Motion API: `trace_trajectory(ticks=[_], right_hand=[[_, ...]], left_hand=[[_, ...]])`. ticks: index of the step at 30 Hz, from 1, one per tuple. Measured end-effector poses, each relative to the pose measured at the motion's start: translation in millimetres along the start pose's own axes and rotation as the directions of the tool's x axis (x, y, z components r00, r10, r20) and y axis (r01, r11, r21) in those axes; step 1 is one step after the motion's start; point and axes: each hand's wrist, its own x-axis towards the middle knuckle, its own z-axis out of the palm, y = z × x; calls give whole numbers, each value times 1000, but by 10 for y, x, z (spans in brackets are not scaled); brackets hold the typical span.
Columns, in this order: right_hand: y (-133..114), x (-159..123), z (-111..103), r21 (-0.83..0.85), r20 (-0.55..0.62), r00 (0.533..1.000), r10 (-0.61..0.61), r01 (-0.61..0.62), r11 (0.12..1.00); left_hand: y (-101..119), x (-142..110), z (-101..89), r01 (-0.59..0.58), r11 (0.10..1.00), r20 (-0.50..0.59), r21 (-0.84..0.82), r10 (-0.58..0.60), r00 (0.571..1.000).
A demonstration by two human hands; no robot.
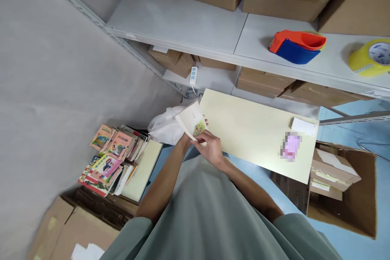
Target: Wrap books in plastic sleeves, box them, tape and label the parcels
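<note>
A thin white book [189,118] with a yellow-green picture on its page is held in front of my body, over the left end of the cream table. My left hand [206,121] supports it from beneath; only its fingertips show past the right edge, the rest being hidden by the book. At the lower edge, the fingers of my right hand [211,146] are closed on a curled page or cover. A white plastic bag [166,126] lies just left of the book.
The cream table [243,120] bears a white box [304,126] and a blurred pink item [291,146]. Stacked books [114,154] stand left. An open carton [362,195] is at right. A shelf [183,18] holds cartons, an orange-blue tape dispenser [297,46] and yellow tape [367,59].
</note>
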Motion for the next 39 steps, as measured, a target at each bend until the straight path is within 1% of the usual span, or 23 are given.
trace_trajectory(ticks=[2,3,5,7,9,12,15,19,20,22,24,26,28,30,31,32,34,35,37,39], right_hand=[[211,75,-113,85,-75,992,97,-90,992],[346,115,-205,116,-125,979,158,-144,983],[651,172,-426,147,-209,935,285,-258,955],[957,178,-640,100,-271,885,380,-367,925],[1213,133,-792,46,-296,845,445,-453,890],[1460,72,-879,40,-309,804,508,-522,852],[1557,175,-889,51,-348,799,490,-506,861],[1515,608,-896,25,-372,824,427,-452,892],[1481,729,-887,17,-375,819,434,-463,886],[1395,929,-842,0,-377,793,480,-518,856],[1302,1036,-759,-15,-365,778,511,-554,833],[1221,1048,-645,-35,-316,802,507,-543,839],[1161,997,-507,-61,-241,839,487,-514,856],[1121,930,-346,-95,-183,861,475,-497,863],[1107,902,-256,-112,-162,866,474,-493,863],[1093,879,-158,-128,-145,868,475,-492,861],[1065,855,59,-150,-114,869,482,-494,856],[1046,853,176,-156,-95,869,485,-494,855],[996,869,421,-158,-41,874,483,-483,861],[925,912,666,-154,27,886,464,-455,877]], left_hand=[[-63,11,-100,21,1000,-47,13,-20,999],[-102,10,-154,39,999,-79,23,-37,996],[-197,-9,-253,83,995,-141,58,-74,987],[-306,-28,-315,115,988,-178,107,-94,979],[-406,-17,-327,113,983,-184,146,-85,979],[-478,97,-275,86,982,-198,170,-51,979],[-404,298,-205,35,985,-203,170,0,979],[-144,561,-185,-55,989,-162,138,77,984],[-74,602,-206,-85,986,-153,140,107,982],[49,630,-298,-168,963,-119,211,196,973],[128,577,-476,-264,902,-86,341,310,947],[157,450,-750,-338,813,-70,475,417,906],[140,285,-1109,-362,734,-85,575,494,866],[91,127,-1516,-328,702,-139,632,520,843],[59,63,-1718,-296,700,-173,649,516,839],[27,12,-1910,-266,701,-192,662,502,844],[-27,-51,-2240,-216,699,-195,682,459,867],[-42,-67,-2370,-199,698,-191,688,439,878],[-25,-77,-2560,-190,696,-183,693,425,886],[68,-74,-2675,-219,691,-176,689,453,874]])
